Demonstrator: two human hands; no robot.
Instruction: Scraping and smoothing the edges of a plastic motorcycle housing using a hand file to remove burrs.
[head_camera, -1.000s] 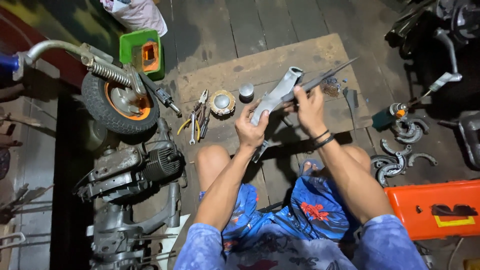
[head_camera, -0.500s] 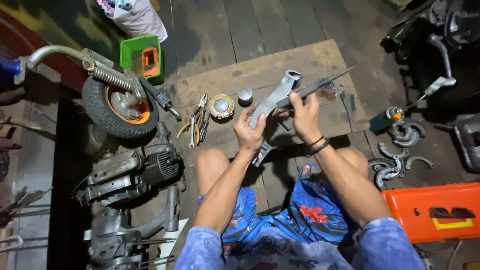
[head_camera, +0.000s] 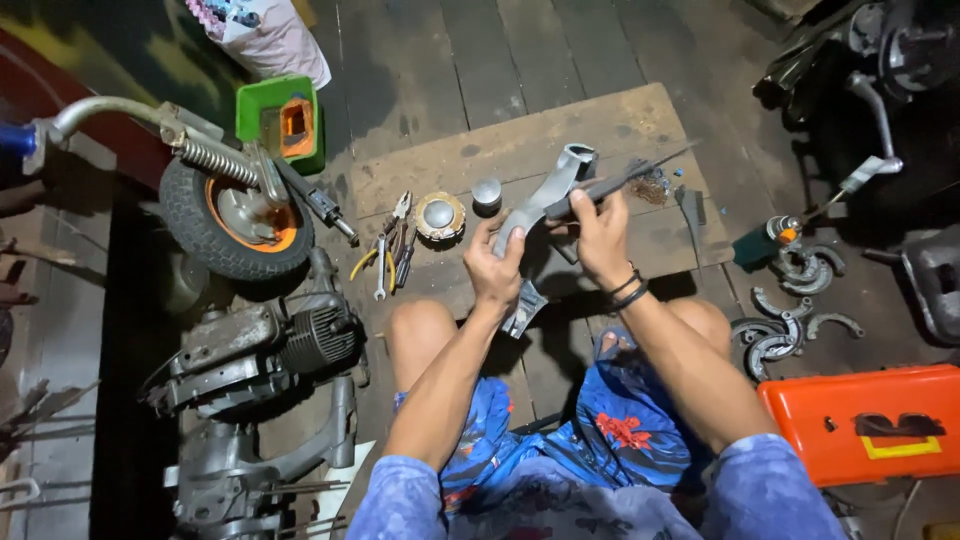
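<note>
The left hand (head_camera: 495, 268) is closing firmly around the middle of a curved grey metal part (head_camera: 545, 200), holding it tilted above the wooden board (head_camera: 520, 150), its open end pointing toward one o'clock and its lower end poking out below the palm at six. The right hand (head_camera: 600, 235) is pinching the handle end of a thin file (head_camera: 625, 178), whose tip is running out toward two o'clock, its blade lying against the part just beside the upper opening.

To do this well, the left hand should be bracing the part against the knee or board, so it is not twisting under the strokes. The file wants long, level passes, with the wrist straight and pressure going forward only. Pliers (head_camera: 392, 240) and a round brass-coloured disc (head_camera: 440, 215) are lying at ten o'clock from the hands, near enough to reach. The small wheel (head_camera: 235, 220) is sitting well apart at nine.
</note>
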